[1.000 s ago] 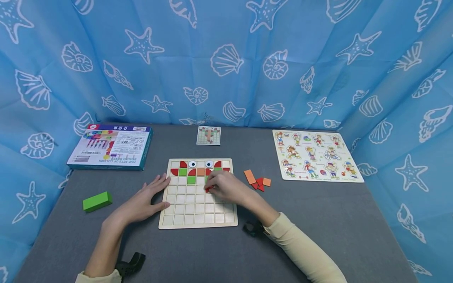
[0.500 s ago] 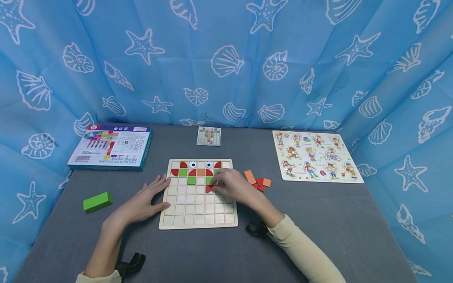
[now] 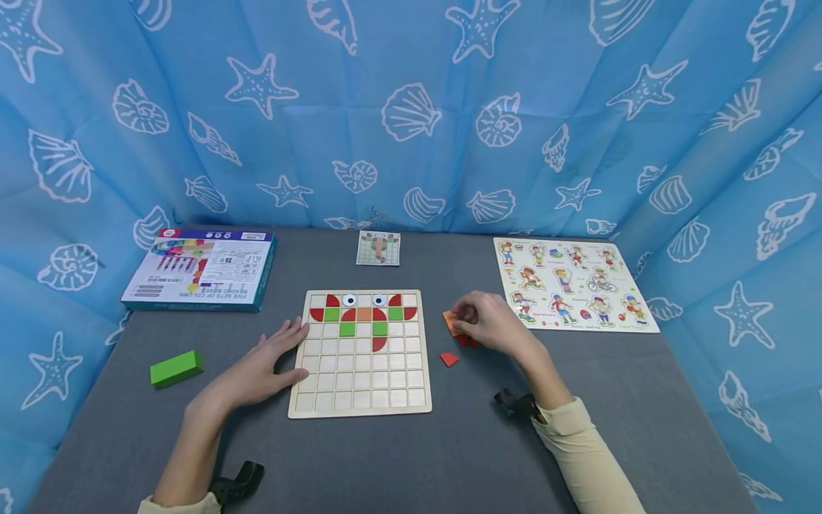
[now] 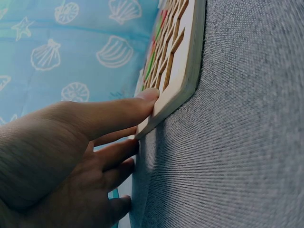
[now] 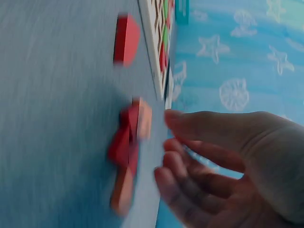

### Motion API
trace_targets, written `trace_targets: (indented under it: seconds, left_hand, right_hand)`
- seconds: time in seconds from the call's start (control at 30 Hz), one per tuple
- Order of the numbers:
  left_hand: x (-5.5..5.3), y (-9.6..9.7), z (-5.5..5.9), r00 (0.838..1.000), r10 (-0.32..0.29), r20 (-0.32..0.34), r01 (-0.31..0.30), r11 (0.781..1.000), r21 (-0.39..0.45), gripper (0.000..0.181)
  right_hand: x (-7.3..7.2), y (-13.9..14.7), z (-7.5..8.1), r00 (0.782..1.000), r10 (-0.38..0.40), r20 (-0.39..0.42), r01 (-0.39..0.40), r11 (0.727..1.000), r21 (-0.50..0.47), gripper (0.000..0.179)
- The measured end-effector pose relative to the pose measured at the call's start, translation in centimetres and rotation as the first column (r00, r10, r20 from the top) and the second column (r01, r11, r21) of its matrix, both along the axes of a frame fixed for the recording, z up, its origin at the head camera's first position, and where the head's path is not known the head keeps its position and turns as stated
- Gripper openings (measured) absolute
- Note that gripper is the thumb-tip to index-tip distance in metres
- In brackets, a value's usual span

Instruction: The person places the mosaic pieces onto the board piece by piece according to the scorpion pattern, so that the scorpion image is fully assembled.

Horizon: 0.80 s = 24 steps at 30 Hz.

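Observation:
A pale wooden grid board [image 3: 344, 362] lies on the table, with red, green and orange pieces and two eye pieces in its upper cells. My left hand [image 3: 263, 365] rests at the board's left side with fingers extended; in the left wrist view the thumb [image 4: 128, 111] touches its rim. My right hand [image 3: 491, 325] is over the loose pieces right of the board. The right wrist view shows its thumb and fingers apart, nothing between them. An orange rectangular piece [image 3: 450, 323] and red pieces [image 3: 467, 342] lie partly hidden under it. A red quarter-circle piece [image 3: 449, 359] lies apart, closer to the board.
A small pattern card [image 3: 378, 248] lies behind the board. At the back left is a flat box [image 3: 200, 270], with a green block [image 3: 176, 368] in front of it. A picture puzzle board [image 3: 574, 284] lies at the back right. A blue curtain [image 3: 411, 121] hangs behind the table.
My right hand has left a red quarter-circle in a board cell below the right green square and moved right to the loose pieces. One red piece now lies apart there. My left hand stays put.

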<state>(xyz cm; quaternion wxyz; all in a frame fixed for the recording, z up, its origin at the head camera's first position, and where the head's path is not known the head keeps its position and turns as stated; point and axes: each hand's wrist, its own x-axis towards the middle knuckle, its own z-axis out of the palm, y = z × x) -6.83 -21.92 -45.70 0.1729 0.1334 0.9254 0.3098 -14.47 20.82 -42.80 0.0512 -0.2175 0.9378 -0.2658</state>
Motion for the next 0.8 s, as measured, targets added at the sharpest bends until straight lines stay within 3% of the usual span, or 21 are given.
trace_targets:
  seconds: [0.3,0.8]
  left_hand:
    - [-0.1,-0.1,0.0,1.0,-0.001,0.009,0.001,1.0,0.001,0.086]
    - [-0.1,-0.1,-0.1,1.0,0.003,0.018,-0.003,1.0,0.004,0.086]
  right_hand:
    - [-0.3,2.9,-0.5,0.984,-0.077,0.161,0.065,0.995,0.077,0.021]
    - [-1.2,3.0,-0.9,0.968,-0.1,0.23,0.098,0.995,0.022,0.02]
